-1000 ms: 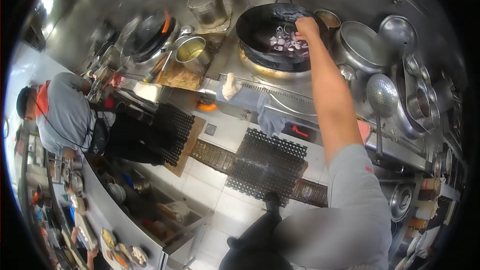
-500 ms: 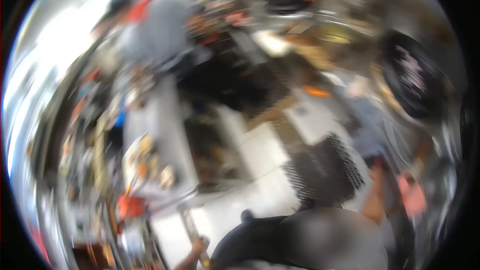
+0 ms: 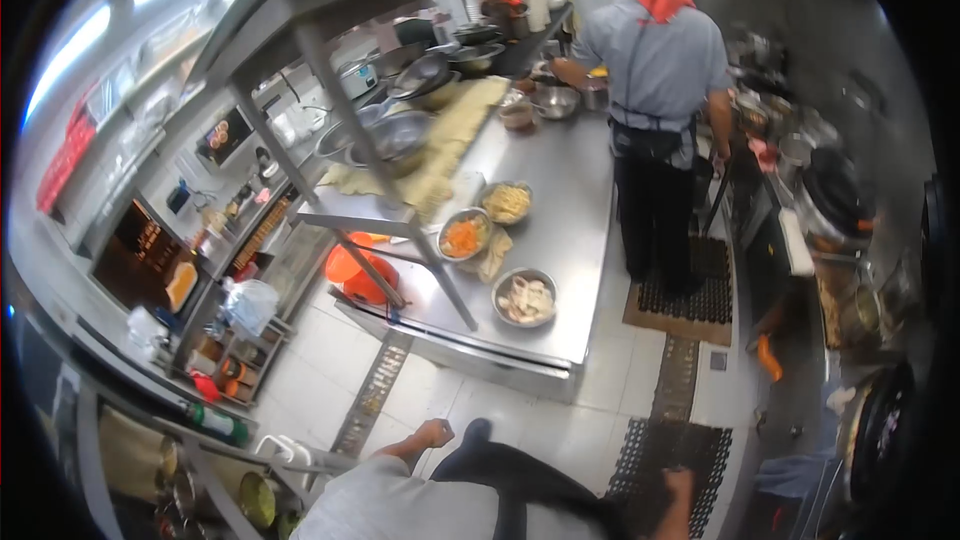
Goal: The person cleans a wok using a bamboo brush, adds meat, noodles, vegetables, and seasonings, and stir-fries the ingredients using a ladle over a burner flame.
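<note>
My left hand [image 3: 434,433] hangs beside my body above the tiled floor, its fingers curled in and nothing seen in them. On the other side, my right hand [image 3: 679,481] is low over a black rubber mat [image 3: 668,448]; its fingers cannot be made out. Neither hand touches the steel worktable [image 3: 560,205] ahead. Closest to me on that table is a metal bowl of pale chunks [image 3: 525,298]. Behind it are a bowl with orange shreds [image 3: 465,236] and a bowl of yellowish strips [image 3: 507,202].
A co-worker [image 3: 655,70] in a grey shirt stands at the table's far right side, facing away. Cooking equipment [image 3: 835,310] lines the right wall. An orange bucket [image 3: 360,270] stands by the table's left leg. Shelving with pots [image 3: 257,498] is at lower left.
My view has swung rightward and upright, and the blur has cleared. The worktable and co-worker now appear ahead of me. A dark round pan has shifted toward the lower right edge.
</note>
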`<state>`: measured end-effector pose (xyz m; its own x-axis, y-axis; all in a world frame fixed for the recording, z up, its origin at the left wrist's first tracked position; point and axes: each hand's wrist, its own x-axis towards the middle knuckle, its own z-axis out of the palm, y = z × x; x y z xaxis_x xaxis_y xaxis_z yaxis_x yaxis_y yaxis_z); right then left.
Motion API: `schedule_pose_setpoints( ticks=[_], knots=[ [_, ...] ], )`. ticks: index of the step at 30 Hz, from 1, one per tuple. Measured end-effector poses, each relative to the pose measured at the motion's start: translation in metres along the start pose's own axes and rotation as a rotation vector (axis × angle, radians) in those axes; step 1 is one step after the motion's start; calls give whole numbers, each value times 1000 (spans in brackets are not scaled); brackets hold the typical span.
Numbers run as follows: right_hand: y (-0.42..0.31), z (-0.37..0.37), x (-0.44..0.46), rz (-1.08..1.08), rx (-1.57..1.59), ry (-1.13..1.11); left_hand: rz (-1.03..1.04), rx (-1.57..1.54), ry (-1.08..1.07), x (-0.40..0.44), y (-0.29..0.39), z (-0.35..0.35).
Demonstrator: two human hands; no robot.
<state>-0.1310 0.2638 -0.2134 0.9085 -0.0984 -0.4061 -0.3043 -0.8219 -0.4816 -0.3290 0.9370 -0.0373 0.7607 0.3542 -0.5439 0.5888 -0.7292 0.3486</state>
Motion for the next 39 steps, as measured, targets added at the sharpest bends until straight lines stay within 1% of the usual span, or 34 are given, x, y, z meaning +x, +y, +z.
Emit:
schedule_pose_setpoints(
  ticks=[1, 2, 3, 4, 5, 6, 7, 8, 9, 10, 11, 12, 13, 14, 15, 17, 19, 20, 21, 22, 24, 25, 26, 27, 28, 29, 30, 32, 33, 35, 36, 37, 38, 39],
  knots=[
    [-54, 23, -15, 54, 125, -47, -9, -2, -25, 15, -23, -8],
    [-89, 58, -15, 64, 272, -187, -22, -8, -53, 27, -48, -15],
    [-144, 70, -30, 101, 143, -272, -7, -54, -44, 43, -77, -20],
    [-178, 90, -43, -124, 39, -331, 2, -95, -42, 60, -105, -29],
    [-194, 117, -38, -320, 35, -467, -49, -172, 11, 76, -131, -37],
    [-194, 152, -14, -732, -296, -575, -107, -246, 58, 82, -154, -43],
    [-264, 125, -52, -574, -6, -728, -110, -279, 48, 82, -178, -44],
    [-359, 81, -106, -391, 281, -848, -167, -421, 73, 88, -200, -50],
    [-423, 63, -123, -400, 259, -843, -221, -557, 103, 96, -219, -62],
    [-471, 55, -138, -570, 72, -806, -277, -682, 125, 101, -237, -73],
    [-516, 44, -158, -725, -110, -765, -295, -675, 93, 103, -257, -79],
    [-569, 22, -180, -625, -180, -759, -297, -673, 78, 102, -276, -80],
    [-604, 2, -191, -630, 13, -802, -329, -607, 42, 103, -293, -81],
    [-646, -22, -208, -427, 139, -868, -356, -541, 9, 106, -306, -82],
    [-696, -55, -240, -479, 212, -830, -348, -541, -2, 107, -315, -85],
    [-778, -120, -295, -628, 98, -631, -382, -639, 104, 110, -324, -92],
    [-813, -161, -313, -1022, 197, -428, -243, -455, 534, 149, -355, -79],
    [-838, -176, -331, -1222, 228, -236, -323, -678, 592, 164, -358, -104],
    [-867, -187, -355, -1395, 229, 7, -350, -642, 815, 176, -356, -133],
    [-889, -203, -369, -1508, 65, 256, -345, -718, 1085, 187, -346, -170],
    [-923, -228, -380, -1609, 92, 643, -414, -919, 1129, 208, -340, -247],
    [-933, -249, -363, -1653, 137, 815, -402, -968, 1208, 214, -331, -283],
    [-955, -265, -362, -1683, 189, 947, -385, -1016, 1289, 221, -322, -309],
    [-977, -284, -365, -1708, 240, 1081, -369, -1016, 1289, 232, -319, -326],
    [-994, -302, -363, -1687, 230, 1153, -405, -1014, 1261, 249, -320, -332],
    [-1005, -317, -358, -1667, 216, 1222, -442, -1014, 1231, 261, -318, -335],
    [-1005, -328, -348, -1663, 209, 1230, -433, -1016, 1225, 264, -314, -339],
    [-1007, -341, -330, -1543, 84, 1474, -549, -933, 1208, 252, -300, -349],
    [-1007, -334, -325, -1540, 83, 1477, -581, -910, 1217, 240, -287, -359],
    [-1007, -316, -313, -1477, 125, 1729, -552, -885, 1254, 245, -287, -358],
    [-1015, -296, -315, -1471, 122, 1722, -526, -856, 1288, 245, -289, -354],
    [-1028, -268, -324, -1407, 293, 1804, -509, -841, 1342, 243, -285, -356],
    [-1035, -249, -325, -1329, 469, 1882, -505, -826, 1342, 245, -284, -356],
    [-1032, -242, -313, -1313, 478, 1885, -507, -816, 1354, 251, -290, -352]
  ],
)
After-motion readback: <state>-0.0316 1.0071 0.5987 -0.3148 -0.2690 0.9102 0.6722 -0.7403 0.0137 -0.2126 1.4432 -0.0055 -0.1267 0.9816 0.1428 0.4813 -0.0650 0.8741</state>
